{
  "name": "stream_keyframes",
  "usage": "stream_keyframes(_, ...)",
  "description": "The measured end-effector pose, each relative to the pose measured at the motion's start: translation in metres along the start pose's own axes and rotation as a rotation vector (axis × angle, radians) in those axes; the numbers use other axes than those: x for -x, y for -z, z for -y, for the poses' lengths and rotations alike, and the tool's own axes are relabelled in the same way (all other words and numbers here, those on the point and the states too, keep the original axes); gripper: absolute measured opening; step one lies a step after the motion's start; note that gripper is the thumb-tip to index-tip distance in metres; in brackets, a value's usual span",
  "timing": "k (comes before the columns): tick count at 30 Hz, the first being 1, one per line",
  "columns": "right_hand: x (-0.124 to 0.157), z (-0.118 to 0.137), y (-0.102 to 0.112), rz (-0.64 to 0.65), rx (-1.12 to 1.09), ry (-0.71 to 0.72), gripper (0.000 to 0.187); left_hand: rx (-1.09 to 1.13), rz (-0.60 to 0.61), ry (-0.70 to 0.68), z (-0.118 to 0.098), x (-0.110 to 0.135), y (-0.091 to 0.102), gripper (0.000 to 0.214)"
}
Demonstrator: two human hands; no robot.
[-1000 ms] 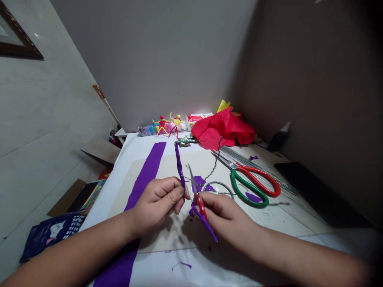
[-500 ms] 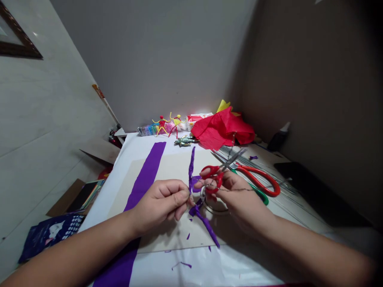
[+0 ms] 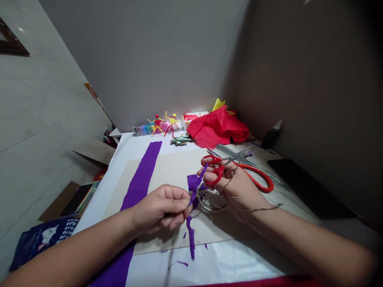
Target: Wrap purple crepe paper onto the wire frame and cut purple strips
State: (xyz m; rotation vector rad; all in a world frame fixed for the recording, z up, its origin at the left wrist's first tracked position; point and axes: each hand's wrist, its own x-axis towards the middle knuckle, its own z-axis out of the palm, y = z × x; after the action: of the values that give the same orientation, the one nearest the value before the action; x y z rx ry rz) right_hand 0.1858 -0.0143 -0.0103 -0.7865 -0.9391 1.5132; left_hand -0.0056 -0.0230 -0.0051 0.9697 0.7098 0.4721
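Purple-wrapped wire (image 3: 190, 231): pinched mid-length in left hand (image 3: 166, 207), ends towards one and six o'clock. Likely light, bendable, wrapping (image 3: 196, 185) tearable; best gripped at its middle. Right hand (image 3: 235, 191), at two o'clock from left: holding red scissors (image 3: 220, 170).

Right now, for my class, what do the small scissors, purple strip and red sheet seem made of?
Small scissors: grey metal blades, judging by their sheen; glossy red handles, probably plastic.
Purple strip: matte, uneven-edged, likely crepe paper.
Red sheet: matte; crumpled folds suggest paper, though thin cloth is possible.
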Motion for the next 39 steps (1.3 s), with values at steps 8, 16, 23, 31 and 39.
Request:
stream_keyframes(8, 0.0, -0.004, 0.003, -0.037, 0.027, -0.011, 0.032, 0.13, -0.016, 0.023, -0.002, -0.005, 0.001, 0.017)
stream_keyframes(16, 0.001, -0.008, 0.002, 0.002, 0.08, -0.053, 0.035, 0.016, -0.093, 0.018, 0.004, -0.007, 0.0, 0.017)
stream_keyframes(23, 0.0, -0.004, 0.003, 0.016, 0.271, 0.071, 0.026, 0.124, -0.109, 0.023, -0.007, -0.002, 0.004, 0.018)
stream_keyframes(31, 0.007, -0.004, 0.006, 0.395, 0.96, 0.17, 0.019, 0.19, -0.085, -0.031, -0.02, 0.01, 0.004, 0.022)
stream_keyframes(39, 0.019, -0.005, 0.0, 0.427, 1.235, 0.235, 0.017, 0.206, -0.059, -0.08, -0.026, 0.017, 0.003, 0.019)
